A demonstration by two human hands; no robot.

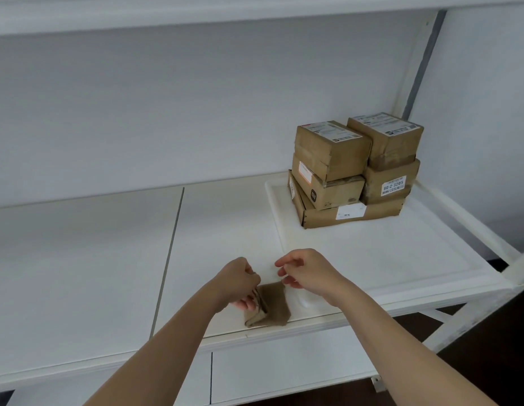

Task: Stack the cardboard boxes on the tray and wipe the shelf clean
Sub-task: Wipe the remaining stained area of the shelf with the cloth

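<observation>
Several brown cardboard boxes (354, 171) stand stacked on a white tray (372, 253) at the right end of the white shelf (79, 259). Near the shelf's front edge lies a folded brown cloth (272, 307), just left of the tray's near corner. My left hand (240, 281) grips the cloth's upper left part, fingers curled round its folds. My right hand (304, 272) hovers just right of it over the tray's edge, fingers loosely bent and holding nothing.
A thin seam (170, 253) splits the shelf surface left of my hands. Another shelf board (196, 10) runs overhead. A white upright and diagonal brace (471, 315) frame the right end, with dark floor beyond.
</observation>
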